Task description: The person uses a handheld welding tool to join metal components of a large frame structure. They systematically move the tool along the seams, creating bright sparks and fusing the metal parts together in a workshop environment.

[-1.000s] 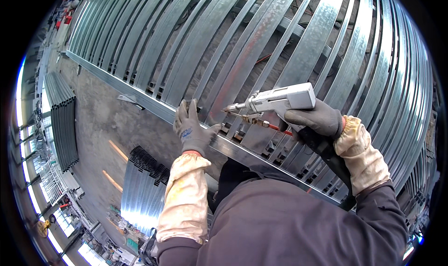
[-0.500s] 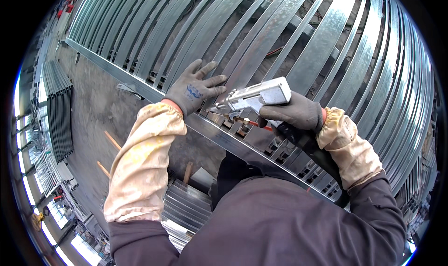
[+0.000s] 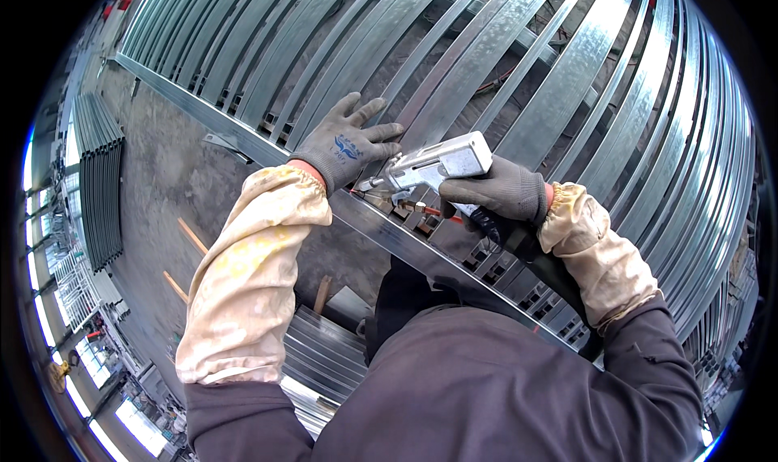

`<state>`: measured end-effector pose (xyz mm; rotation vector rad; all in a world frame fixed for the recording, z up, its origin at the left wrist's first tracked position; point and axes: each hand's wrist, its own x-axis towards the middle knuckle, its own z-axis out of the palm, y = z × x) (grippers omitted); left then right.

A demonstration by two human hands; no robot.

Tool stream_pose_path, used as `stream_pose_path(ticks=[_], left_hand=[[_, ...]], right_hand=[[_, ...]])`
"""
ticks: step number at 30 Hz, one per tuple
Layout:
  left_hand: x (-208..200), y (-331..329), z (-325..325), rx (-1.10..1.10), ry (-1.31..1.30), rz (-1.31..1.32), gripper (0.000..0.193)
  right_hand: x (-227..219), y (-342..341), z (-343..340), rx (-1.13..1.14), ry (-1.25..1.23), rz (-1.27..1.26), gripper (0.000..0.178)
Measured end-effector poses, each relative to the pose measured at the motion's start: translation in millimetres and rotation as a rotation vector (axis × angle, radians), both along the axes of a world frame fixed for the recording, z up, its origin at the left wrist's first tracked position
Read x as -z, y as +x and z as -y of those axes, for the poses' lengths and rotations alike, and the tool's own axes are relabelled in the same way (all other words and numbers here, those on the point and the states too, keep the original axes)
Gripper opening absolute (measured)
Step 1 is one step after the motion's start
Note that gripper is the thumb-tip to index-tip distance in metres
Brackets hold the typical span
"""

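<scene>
My left hand [image 3: 347, 143], in a grey work glove, lies with its fingers spread on the flat galvanized metal bars [image 3: 444, 109] by their near ends. Held in my gloved right hand [image 3: 502, 193] is a silver welding gun [image 3: 455, 160] with a dark cable [image 3: 539, 255] running back along my right forearm. Its thin tip points left, close to the metal rail [image 3: 389, 237] that crosses the bar ends. The tip sits just below my left fingers; whether it touches the metal I cannot tell. A red-and-brass line [image 3: 429, 210] runs beneath the gun.
Many long bars spread away from me as a slatted frame. A stack of dark metal profiles [image 3: 101, 186] stands at the left. Below the rail lie more metal strips [image 3: 324, 357] and wooden pieces [image 3: 193, 237]. My body is close against the rail.
The welding gun and my right hand have shifted slightly left. My left hand has moved a little right and up, still spread on the bars, so the two are closer together.
</scene>
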<state>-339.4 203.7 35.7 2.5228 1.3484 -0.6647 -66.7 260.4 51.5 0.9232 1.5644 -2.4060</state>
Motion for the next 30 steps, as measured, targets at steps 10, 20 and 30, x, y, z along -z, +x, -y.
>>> stream_pose_path(ticks=[10, 20, 30], left_hand=[[6, -4, -2, 0.009, -0.019, -0.020, 0.059], [10, -5, -1, -0.013, -0.007, 0.022, 0.054], [15, -8, 2, -0.004, 0.041, 0.058, 0.049]], right_hand=[[3, -3, -1, -0.040, 0.015, -0.025, 0.033], [16, -2, 2, -0.028, 0.021, -0.025, 0.035], [-1, -2, -3, -0.093, -0.045, 0.048, 0.041]])
